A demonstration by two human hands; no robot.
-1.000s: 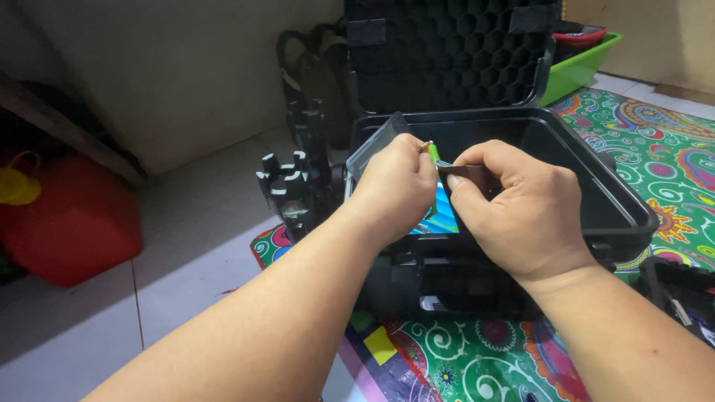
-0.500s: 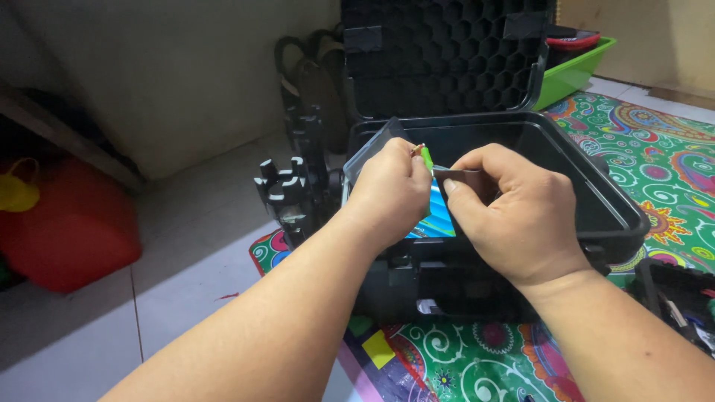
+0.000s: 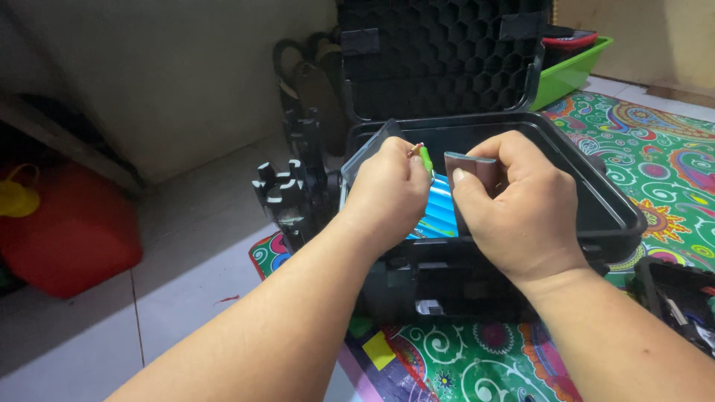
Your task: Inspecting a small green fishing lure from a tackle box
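Two hands in the head view, both raised over an open black hard case point(image 3: 596, 201) w/ honeycomb foam in its lid.

Left hand point(image 3: 387, 190) is curled shut, thumb and forefinger pinched on a thin green-tipped piece point(image 3: 425, 158) w/ a reddish bit at its top end. I can't tell what it is; most of it is buried in the fist. A clear plastic sleeve point(image 3: 369, 149) pokes out behind the knuckles, its lower part hidden by the hand.

Right hand point(image 3: 525, 205) is closed on a small flat dark-reddish card point(image 3: 471, 170), thumb on the near face, fingers wrapped over the top. Only the upper left corner shows, so its shape is prob. rectangular, not sure. Card and green piece sit just beside each other, not touching as far as I see.

Between the hands, lower down, a blue striped packet point(image 3: 439, 212) shows in the gap, mostly covered; whether it lies in the case or is held, can't say.

Case rests on a patterned green mat point(image 3: 670, 156). Left of it a black notched block point(image 3: 287, 197); far left a red container point(image 3: 71, 231), cut by the frame edge. Green tray point(image 3: 573, 71) behind the lid, partly hidden. Bottom right another dark box point(image 3: 681, 298), cropped, contents unclear.
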